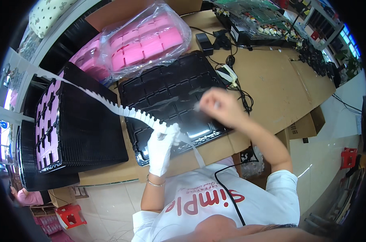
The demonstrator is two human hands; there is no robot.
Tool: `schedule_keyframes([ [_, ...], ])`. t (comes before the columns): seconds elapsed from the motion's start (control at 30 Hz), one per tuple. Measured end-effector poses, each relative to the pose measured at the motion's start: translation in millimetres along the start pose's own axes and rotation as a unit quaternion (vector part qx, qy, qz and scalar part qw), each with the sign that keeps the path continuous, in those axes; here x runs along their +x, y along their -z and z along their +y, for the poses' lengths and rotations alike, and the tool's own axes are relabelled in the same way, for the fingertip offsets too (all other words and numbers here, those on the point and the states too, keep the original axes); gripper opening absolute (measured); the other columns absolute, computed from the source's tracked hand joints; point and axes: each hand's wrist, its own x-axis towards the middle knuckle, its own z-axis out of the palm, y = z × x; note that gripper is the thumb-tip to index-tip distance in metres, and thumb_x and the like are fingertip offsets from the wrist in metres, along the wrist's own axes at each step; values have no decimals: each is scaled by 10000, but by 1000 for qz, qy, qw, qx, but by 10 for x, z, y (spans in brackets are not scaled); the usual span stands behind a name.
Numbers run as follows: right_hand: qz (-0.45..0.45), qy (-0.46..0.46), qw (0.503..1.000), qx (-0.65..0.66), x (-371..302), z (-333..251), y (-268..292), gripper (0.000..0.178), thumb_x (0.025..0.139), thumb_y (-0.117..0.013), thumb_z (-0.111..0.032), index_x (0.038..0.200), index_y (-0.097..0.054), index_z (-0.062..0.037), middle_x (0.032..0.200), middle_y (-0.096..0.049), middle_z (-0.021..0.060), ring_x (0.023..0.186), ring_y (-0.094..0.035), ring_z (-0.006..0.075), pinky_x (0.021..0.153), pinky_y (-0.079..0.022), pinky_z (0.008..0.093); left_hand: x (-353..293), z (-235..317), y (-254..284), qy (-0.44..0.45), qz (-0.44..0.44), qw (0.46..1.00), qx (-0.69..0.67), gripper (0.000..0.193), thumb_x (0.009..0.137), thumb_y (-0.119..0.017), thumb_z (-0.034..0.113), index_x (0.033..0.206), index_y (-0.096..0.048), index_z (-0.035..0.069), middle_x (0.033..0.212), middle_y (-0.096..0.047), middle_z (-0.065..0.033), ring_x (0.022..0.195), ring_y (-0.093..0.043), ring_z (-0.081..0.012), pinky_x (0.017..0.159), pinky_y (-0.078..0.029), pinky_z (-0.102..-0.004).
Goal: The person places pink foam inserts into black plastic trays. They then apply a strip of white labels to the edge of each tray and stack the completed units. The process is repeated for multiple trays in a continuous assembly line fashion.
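Note:
My left hand [160, 147], in a white glove, pinches a long white strip [136, 114] with a row of notched tabs along one edge. The strip runs up to the far left, and a plain tail [195, 154] hangs on the near side of the glove. Below both hands lies a black plastic tray [158, 88] with shallow rectangular compartments, glossy on top. Over its right side is my bare right hand [223, 107], blurred by motion, its fingers curled in. A faint clear smear shows at the fingertips; what they hold cannot be made out.
A tall stack of black trays [86, 121] with pink inserts stands left. Behind lie pink foam pieces [150, 44] in clear plastic. Dark cables [243, 97] and a black adapter [204, 43] are on the cardboard-covered table [271, 80]. Circuit boards [263, 26] are piled far right.

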Motion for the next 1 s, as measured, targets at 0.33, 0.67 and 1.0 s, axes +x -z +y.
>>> schedule_keyframes([
  [0.33,-54,-91,968,-230,1724,1327,377,179,719,-769,-213,824,-744,-69,787,-705,138,753,-682,260,703,-524,364,34,10,3,37,-29,999,7,173,883,-720,120,989,-648,4,843,-678,-50,654,-585,-87,600,-464,-214],
  [0.67,-92,-137,933,-321,1877,1280,351,196,684,-768,-228,789,-745,-63,838,-707,171,823,-693,315,775,-535,397,65,-50,74,67,-47,996,23,286,869,-740,166,1061,-619,-7,903,-692,-69,715,-629,-89,624,-494,-219],
  [1.0,-57,-140,938,-313,1879,1373,314,174,685,-779,-184,727,-699,-35,736,-698,150,705,-688,268,677,-530,368,77,-103,108,66,-52,996,4,313,868,-735,135,1096,-599,-30,927,-687,-89,709,-627,-99,620,-496,-223],
])
